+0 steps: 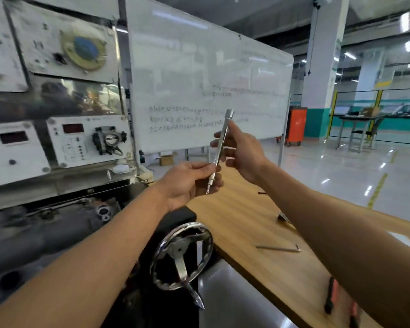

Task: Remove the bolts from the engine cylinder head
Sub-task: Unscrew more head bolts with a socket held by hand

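Two hands hold one long bolt (pixel 219 150) in the air, in front of the whiteboard (pixel 199 67). Its long axis runs steeply, with the head uppermost and tilted right and the threaded tip lowest. The left hand (pixel 187 183) pinches the lower shank just above the tip. The right hand (pixel 242 152) closes thumb and fingers (pixel 217 136) round the upper shank, below the head. It appears to be a head bolt, though blur leaves a tool extension possible. The cylinder head (pixel 57 223) lies low and left, nearer the left hand. The bench (pixel 246 221) lies right, nearer the right hand, so set-down favours that side.
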### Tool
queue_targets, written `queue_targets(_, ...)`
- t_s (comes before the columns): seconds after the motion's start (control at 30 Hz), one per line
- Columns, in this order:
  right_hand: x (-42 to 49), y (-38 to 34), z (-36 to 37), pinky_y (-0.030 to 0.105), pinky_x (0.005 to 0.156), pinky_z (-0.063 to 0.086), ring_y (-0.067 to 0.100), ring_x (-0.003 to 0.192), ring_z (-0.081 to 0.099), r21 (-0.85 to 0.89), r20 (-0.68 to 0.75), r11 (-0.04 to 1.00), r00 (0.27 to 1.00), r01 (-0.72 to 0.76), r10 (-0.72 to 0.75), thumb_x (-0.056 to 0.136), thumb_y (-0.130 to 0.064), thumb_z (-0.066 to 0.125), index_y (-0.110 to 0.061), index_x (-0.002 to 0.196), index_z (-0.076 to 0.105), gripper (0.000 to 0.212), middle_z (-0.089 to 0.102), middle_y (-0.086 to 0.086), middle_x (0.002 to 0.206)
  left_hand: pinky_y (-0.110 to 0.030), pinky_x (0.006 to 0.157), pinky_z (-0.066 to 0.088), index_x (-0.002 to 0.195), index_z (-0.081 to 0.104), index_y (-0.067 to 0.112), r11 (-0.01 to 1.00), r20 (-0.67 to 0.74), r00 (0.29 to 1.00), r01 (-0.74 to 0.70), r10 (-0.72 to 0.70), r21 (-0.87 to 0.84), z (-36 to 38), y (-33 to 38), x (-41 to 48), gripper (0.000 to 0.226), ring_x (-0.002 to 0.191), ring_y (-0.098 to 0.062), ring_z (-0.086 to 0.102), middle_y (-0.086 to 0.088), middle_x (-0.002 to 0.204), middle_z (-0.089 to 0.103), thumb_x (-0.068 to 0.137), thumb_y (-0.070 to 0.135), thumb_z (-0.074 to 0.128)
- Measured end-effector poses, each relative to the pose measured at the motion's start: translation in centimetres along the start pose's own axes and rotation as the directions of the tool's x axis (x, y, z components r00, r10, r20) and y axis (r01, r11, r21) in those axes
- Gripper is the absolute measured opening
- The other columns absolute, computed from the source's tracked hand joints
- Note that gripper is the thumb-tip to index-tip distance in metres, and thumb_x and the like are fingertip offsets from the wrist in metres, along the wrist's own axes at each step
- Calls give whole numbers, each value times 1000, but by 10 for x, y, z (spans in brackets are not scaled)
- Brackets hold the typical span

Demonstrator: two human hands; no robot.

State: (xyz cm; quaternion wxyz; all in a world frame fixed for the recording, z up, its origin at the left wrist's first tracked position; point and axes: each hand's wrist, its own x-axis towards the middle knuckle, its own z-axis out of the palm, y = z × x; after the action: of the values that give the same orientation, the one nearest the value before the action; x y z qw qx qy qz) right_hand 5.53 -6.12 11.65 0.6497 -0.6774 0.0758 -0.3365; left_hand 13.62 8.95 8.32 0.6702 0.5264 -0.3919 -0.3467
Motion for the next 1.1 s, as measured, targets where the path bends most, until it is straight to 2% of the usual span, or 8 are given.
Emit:
queue_targets(0.13, -32, -28, 88, 34, 52, 47, 15, 50, 54, -256, 170, 911, 943, 323, -287, 99, -37, 57, -5, 77, 66, 40, 70, 16, 74, -31, 74, 61, 97, 70, 8, 951, -117, 986, -76, 115, 298, -40, 28, -71, 10, 85, -26, 73, -14, 89, 74, 94, 4, 62)
queue_targets(0.23, -67, -24, 144, 49, 62, 53, 33, 61, 62, -387, 374, 784, 860, 485, -348, 99, -36, 56, 3, 76, 61, 46, 66, 24, 72, -29, 80, 59, 98, 68, 13, 744, -91, 978, -82, 189, 663, -73, 42, -131, 16, 90, -25, 69, -28, 99, 70, 92, -1, 63)
queue_targets(0.4, -103, -10, 211, 22, 54, 37, 8, 54, 43, -293, 555, 615, 654, 732, -514, 100, -33, 55, -12, 71, 53, 36, 50, -4, 59, -36, 85, 58, 97, 73, 12, 556, -132, 955, -40, 265, 830, -116, 55, -210, 10, 88, -21, 71, -6, 90, 75, 90, 6, 68)
queue_targets(0.53, -112, 13, 239, 31, 55, 38, 10, 56, 42, -126, 508, 682, 637, 721, -580, 98, -27, 60, -7, 71, 56, 34, 49, 4, 59, -46, 86, 54, 98, 74, 4, 490, -211, 915, 17, 344, 872, -133, 39, -231, 10, 89, -34, 69, -15, 92, 75, 90, 11, 70)
queue_targets(0.73, -120, 59, 270, 18, 58, 46, 1, 60, 57, 180, 310, 779, 717, 601, -625, 91, -20, 71, -24, 82, 73, 10, 65, -14, 65, -20, 77, 57, 99, 78, 18, 455, -204, 867, -29, 454, 890, -168, 12, -245, 16, 82, -8, 74, 6, 90, 78, 85, 9, 75)
queue_targets(0.87, -110, 69, 277, 41, 56, 50, 25, 61, 58, 135, 379, 733, 649, 666, -660, 92, -22, 69, -6, 80, 70, 19, 64, 10, 66, -32, 85, 59, 103, 77, 17, 504, -243, 813, -71, 529, 861, -185, -11, -246, 20, 88, -11, 74, 6, 94, 78, 85, 7, 74)
queue_targets(0.97, -107, 71, 273, 40, 54, 46, 23, 60, 54, 108, 437, 686, 585, 720, -683, 93, -18, 67, -5, 80, 69, 19, 60, 9, 64, -36, 86, 59, 106, 76, 17, 504, -245, 790, -92, 561, 859, -188, -22, -244, 23, 89, -10, 74, 8, 95, 78, 85, 11, 75)
queue_targets(1.1, -104, 73, 266, 39, 54, 45, 21, 60, 54, 88, 465, 689, 582, 719, -667, 94, -16, 66, -10, 81, 70, 15, 60, 6, 64, -27, 81, 59, 106, 75, 18, 471, -229, 782, -92, 580, 877, -185, -24, -240, 22, 85, -7, 74, 9, 94, 77, 84, 13, 76)
